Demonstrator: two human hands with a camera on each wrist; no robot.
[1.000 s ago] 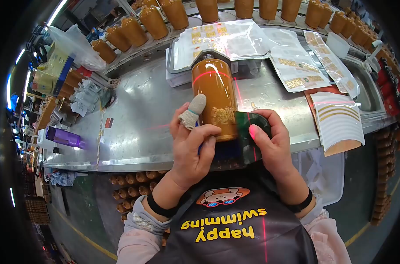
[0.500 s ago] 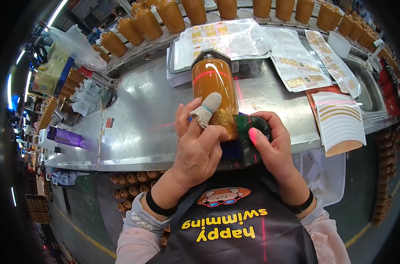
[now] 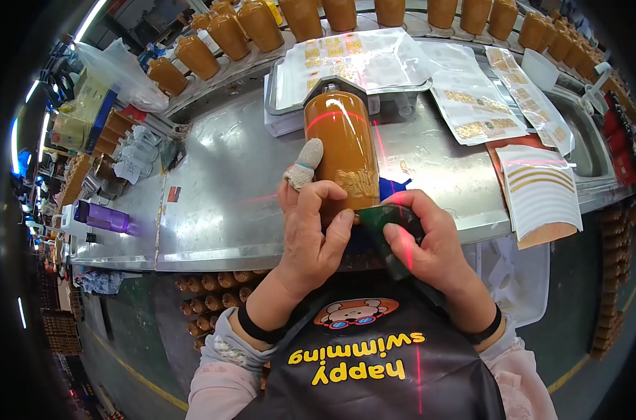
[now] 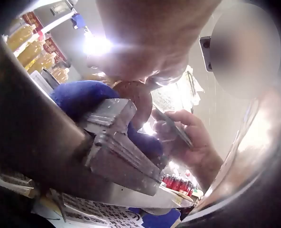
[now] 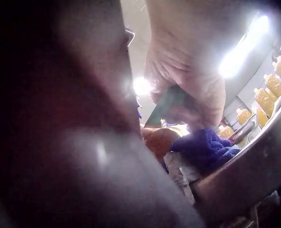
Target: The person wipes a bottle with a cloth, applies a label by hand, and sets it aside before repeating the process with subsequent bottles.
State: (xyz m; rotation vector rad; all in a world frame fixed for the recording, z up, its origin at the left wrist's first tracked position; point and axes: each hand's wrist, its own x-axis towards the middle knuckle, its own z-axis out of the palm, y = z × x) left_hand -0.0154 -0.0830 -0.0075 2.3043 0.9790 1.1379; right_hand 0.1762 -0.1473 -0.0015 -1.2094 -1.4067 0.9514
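A glossy brown bottle (image 3: 342,143) lies on its side, neck pointing away, with raised gold lettering near its base. My left hand (image 3: 304,234) holds its lower left side, index finger bent over it and thumb at the base rim. A pale cloth finger cot (image 3: 304,166) covers one left finger, beside the bottle. My right hand (image 3: 433,245) pinches a flexible dark green scraper (image 3: 377,234), whose edge is right at the bottle's base. Blue cloth (image 4: 83,97) and a metal bracket (image 4: 121,154) show near the round bottle base (image 4: 135,102) in the left wrist view.
Behind the bottle, a tray (image 3: 279,105) bears gold decal sheets (image 3: 374,59). More sheets (image 3: 472,98) and a striped stack (image 3: 538,185) lie right, near a sink (image 3: 587,150). A purple bottle (image 3: 104,217) lies left. Brown bottles (image 3: 258,28) line the curved conveyor behind.
My left hand moved right across the bottle, then back left. The scraper went from the bottle's right side to its base, uncovering blue cloth. The conveyor bottles shifted right.
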